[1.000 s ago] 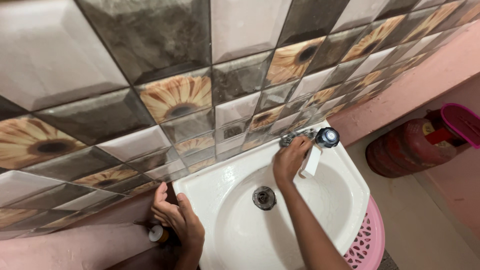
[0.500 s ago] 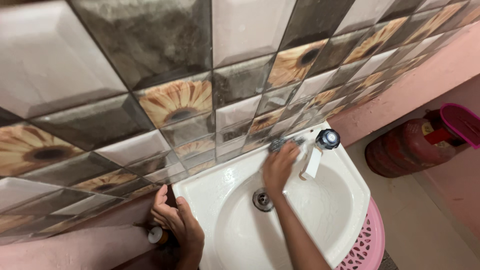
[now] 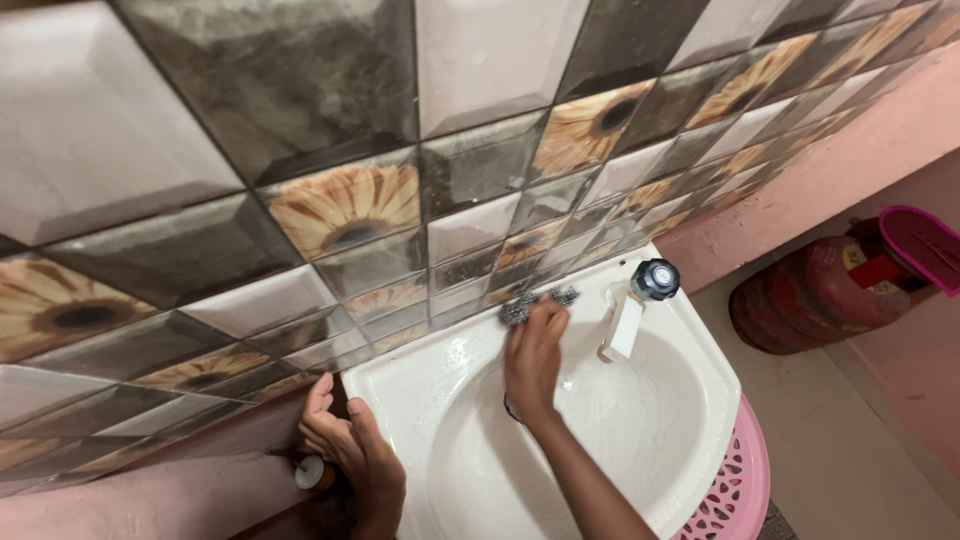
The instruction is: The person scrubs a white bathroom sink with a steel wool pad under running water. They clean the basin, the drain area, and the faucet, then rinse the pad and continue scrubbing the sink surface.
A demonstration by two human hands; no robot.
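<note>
While left hand (image 3: 350, 450) rests, right hand (image 3: 532, 355) presses scrubber (image 3: 525, 305) on sink (image 3: 420, 385)

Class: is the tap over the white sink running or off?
Off, apparently: no stream falls from the tap into the sink.

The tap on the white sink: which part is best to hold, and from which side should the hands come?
Probably the dark round knob on top of the white tap. It stands free above the sink rim, so fingers can close around it from above. The right hand, pressing a steel scrubber at the back rim, is nearest.
</note>
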